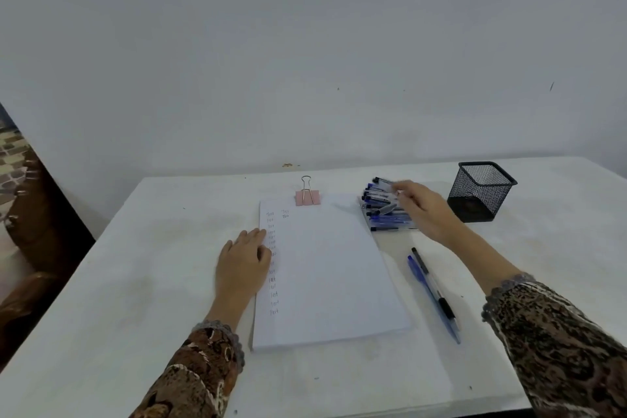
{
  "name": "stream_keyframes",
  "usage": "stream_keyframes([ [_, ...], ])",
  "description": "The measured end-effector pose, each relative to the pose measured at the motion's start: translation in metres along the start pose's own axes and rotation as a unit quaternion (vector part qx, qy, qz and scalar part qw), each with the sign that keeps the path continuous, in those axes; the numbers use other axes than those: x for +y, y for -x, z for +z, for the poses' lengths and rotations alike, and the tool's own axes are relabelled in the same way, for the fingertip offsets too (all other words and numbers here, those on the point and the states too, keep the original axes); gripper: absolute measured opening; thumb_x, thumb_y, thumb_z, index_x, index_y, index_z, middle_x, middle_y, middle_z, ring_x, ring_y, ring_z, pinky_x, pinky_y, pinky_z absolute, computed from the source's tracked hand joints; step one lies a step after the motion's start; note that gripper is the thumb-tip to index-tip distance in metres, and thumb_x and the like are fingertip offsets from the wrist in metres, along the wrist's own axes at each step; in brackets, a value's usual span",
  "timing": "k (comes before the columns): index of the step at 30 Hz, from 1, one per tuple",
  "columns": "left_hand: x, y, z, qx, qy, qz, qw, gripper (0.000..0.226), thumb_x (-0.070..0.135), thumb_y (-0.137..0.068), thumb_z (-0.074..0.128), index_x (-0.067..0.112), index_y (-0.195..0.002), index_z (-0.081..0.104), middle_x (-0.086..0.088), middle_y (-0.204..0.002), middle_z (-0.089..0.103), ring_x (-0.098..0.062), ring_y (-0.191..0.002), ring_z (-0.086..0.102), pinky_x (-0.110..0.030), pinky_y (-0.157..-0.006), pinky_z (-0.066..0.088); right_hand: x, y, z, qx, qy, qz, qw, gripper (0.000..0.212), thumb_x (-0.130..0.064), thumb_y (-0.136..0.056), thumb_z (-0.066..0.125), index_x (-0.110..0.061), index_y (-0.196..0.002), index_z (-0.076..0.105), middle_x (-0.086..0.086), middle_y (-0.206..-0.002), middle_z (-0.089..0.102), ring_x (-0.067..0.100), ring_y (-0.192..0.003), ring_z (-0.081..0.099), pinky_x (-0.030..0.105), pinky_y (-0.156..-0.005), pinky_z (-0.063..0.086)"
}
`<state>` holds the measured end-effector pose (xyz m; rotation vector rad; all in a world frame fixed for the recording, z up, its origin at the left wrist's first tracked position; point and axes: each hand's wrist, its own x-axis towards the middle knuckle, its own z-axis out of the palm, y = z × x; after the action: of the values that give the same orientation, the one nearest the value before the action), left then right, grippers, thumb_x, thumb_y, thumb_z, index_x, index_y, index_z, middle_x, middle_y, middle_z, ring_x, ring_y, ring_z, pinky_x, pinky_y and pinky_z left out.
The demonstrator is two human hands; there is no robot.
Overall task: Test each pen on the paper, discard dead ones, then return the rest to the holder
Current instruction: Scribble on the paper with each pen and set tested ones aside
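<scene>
White table (135,282): two pens (432,282) lie side by side, right of the paper (329,275). Left hand (242,261), fingers straight and together, presses the paper's left edge. Right hand (427,210) reaches the pen pile (380,210); blur hides its grip. Pink clip (307,197) sits at the paper's top. Mesh holder (480,193) stands right of the pile.

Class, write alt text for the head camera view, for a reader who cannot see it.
A person's right hand reaches to a pile of blue pens beside a clipped paper pad, while the left hand rests flat on the pad's left edge. Two pens lie side by side to the pad's right, and a mesh holder stands right of the pile.
</scene>
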<state>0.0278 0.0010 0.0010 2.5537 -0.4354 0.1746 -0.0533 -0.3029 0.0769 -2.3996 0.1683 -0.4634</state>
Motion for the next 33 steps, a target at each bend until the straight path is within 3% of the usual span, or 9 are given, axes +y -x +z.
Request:
stream_keyframes([
  [3, -0.002, -0.002, 0.002, -0.001, -0.004, 0.007, 1.000, 0.042, 0.019, -0.095, 0.037, 0.015, -0.136, 0.046, -0.001, -0.143, 0.044, -0.017, -0.133, 0.037, -0.035, -0.115, 0.021, -0.043, -0.008, 0.017, -0.007, -0.325, 0.081, 0.942, 0.024, -0.019, -0.101, 0.031, -0.023, -0.093, 0.054, -0.007, -0.062, 0.041, 0.007, -0.049, 0.039, 0.022, -0.053, 0.029],
  [7, -0.003, -0.003, 0.002, -0.006, -0.008, 0.011, 1.000, 0.043, 0.020, -0.095, 0.035, 0.015, -0.137, 0.044, 0.000, -0.144, 0.042, -0.014, -0.136, 0.032, -0.034, -0.116, 0.018, -0.071, -0.015, 0.062, -0.026, -0.658, 0.177, 0.731, 0.057, -0.056, -0.095, 0.024, -0.019, -0.059, 0.049, -0.005, -0.051, 0.036, 0.013, -0.044, 0.031, 0.027, -0.053, 0.023],
  [10, -0.003, -0.003, 0.002, -0.004, -0.009, 0.015, 1.000, 0.043, 0.019, -0.095, 0.036, 0.015, -0.137, 0.044, 0.000, -0.145, 0.041, -0.014, -0.137, 0.030, -0.033, -0.116, 0.016, -0.070, -0.012, 0.094, 0.042, -0.769, 0.208, 0.603, 0.070, -0.080, -0.079, 0.024, -0.018, -0.050, 0.034, -0.003, -0.050, 0.024, 0.016, -0.045, 0.022, 0.028, -0.055, 0.019],
  [13, -0.004, -0.004, 0.002, -0.003, -0.012, 0.020, 1.000, 0.043, 0.019, -0.095, 0.036, 0.014, -0.138, 0.043, -0.001, -0.145, 0.040, -0.015, -0.137, 0.031, -0.034, -0.116, 0.016, -0.068, -0.008, 0.113, 0.079, -0.800, 0.230, 0.548, 0.068, -0.082, -0.073, 0.035, -0.018, -0.051, 0.027, -0.002, -0.050, 0.018, 0.017, -0.050, 0.015, 0.029, -0.056, 0.015],
  [18, -0.005, -0.008, 0.003, -0.024, -0.036, 0.027, 0.999, 0.047, 0.022, -0.097, 0.031, 0.015, -0.143, 0.033, 0.000, -0.150, 0.031, -0.014, -0.141, 0.022, -0.034, -0.118, 0.010, -0.064, -0.011, 0.126, 0.109, -0.813, 0.220, 0.528, 0.049, -0.060, -0.062, 0.047, -0.018, -0.046, 0.026, -0.002, -0.046, 0.018, 0.016, -0.046, 0.015, 0.028, -0.054, 0.016],
  [22, -0.007, -0.011, 0.006, -0.059, -0.056, 0.027, 0.996, 0.050, 0.025, -0.099, 0.023, 0.018, -0.147, 0.019, 0.002, -0.155, 0.017, -0.015, -0.144, 0.009, -0.034, -0.118, 0.003, -0.063, -0.019, 0.135, 0.111, -0.812, 0.218, 0.530, 0.053, -0.066, -0.070, 0.051, -0.017, -0.054, 0.039, -0.003, -0.049, 0.023, 0.015, -0.044, 0.022, 0.026, -0.052, 0.020],
  [26, -0.008, -0.012, 0.007, -0.065, -0.068, 0.030, 0.995, 0.050, 0.026, -0.099, 0.022, 0.018, -0.148, 0.016, 0.003, -0.156, 0.014, -0.014, -0.144, 0.007, -0.035, -0.118, 0.002, -0.065, -0.041, 0.147, 0.103, -0.767, 0.224, 0.592, 0.039, -0.041, -0.099, 0.036, -0.011, -0.084, 0.057, -0.004, -0.050, 0.053, 0.010, -0.045, 0.050, 0.019, -0.048, 0.044],
  [30, -0.007, -0.012, 0.008, -0.055, -0.074, 0.029, 0.995, 0.050, 0.027, -0.099, 0.022, 0.019, -0.148, 0.016, 0.004, -0.156, 0.014, -0.014, -0.144, 0.007, -0.034, -0.117, 0.002, -0.063, -0.060, 0.158, 0.084, -0.685, 0.233, 0.685, 0.061, -0.052, -0.098, 0.017, -0.010, -0.089, 0.061, 0.004, -0.062, 0.067, 0.013, -0.054, 0.052, 0.020, -0.052, 0.046],
  [33, -0.008, -0.011, 0.008, -0.057, -0.073, 0.027, 0.995, 0.050, 0.028, -0.099, 0.021, 0.020, -0.148, 0.015, 0.005, -0.156, 0.013, -0.013, -0.144, 0.005, -0.034, -0.117, 0.000, -0.067, -0.069, 0.164, 0.067, -0.645, 0.206, 0.732, 0.041, -0.037, -0.099, 0.036, -0.007, -0.085, 0.059, 0.008, -0.069, 0.069, 0.013, -0.058, 0.065, 0.021, -0.060, 0.057],
])
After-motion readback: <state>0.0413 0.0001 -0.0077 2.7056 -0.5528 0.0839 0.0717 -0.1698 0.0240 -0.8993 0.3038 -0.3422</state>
